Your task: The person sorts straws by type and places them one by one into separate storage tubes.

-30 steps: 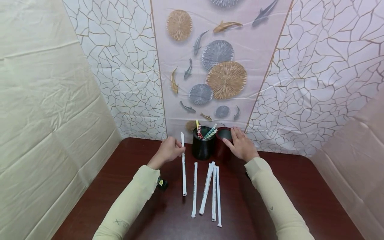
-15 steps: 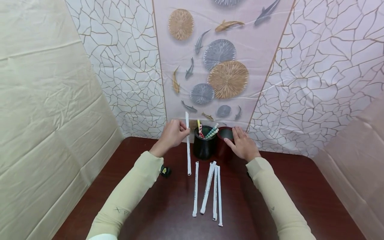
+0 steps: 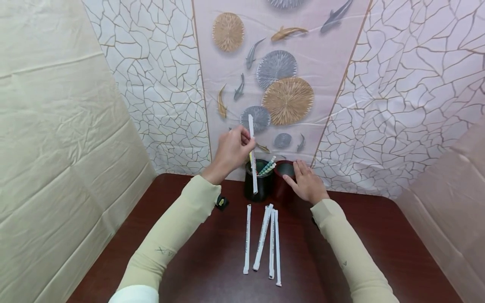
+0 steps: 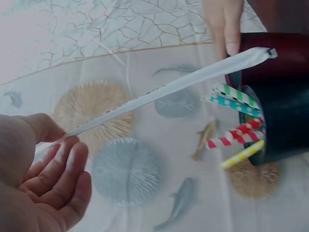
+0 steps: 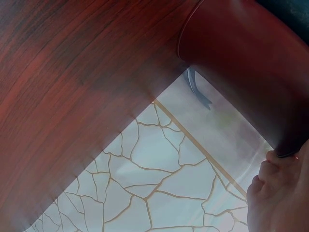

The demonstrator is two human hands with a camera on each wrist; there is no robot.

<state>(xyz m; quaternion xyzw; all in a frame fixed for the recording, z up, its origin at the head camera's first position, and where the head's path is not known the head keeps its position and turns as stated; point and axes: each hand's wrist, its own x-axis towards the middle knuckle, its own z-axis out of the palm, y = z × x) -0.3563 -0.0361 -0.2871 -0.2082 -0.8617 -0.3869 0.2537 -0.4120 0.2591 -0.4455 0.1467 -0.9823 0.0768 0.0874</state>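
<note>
I am logging the left hand (image 3: 233, 148) rising rightward, pinching a straw (image 3: 254, 172) whose lower end is now hanging before the black cup (image 3: 266, 187), so the carry is apparently advancing; the right hand's (image 3: 307, 182) extended fingers are touching the red cup (image 3: 281, 189).

The straw wrapper (image 4: 169, 90) looks papery, the table (image 3: 212, 269) glossy wood.

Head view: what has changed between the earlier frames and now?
The left hand has carried its wrapped straw up and rightward, from left of the black cup to overlapping it in the picture. Nothing was newly gripped or released. The right hand stays on the red cup; the loose straws lie as before.
</note>
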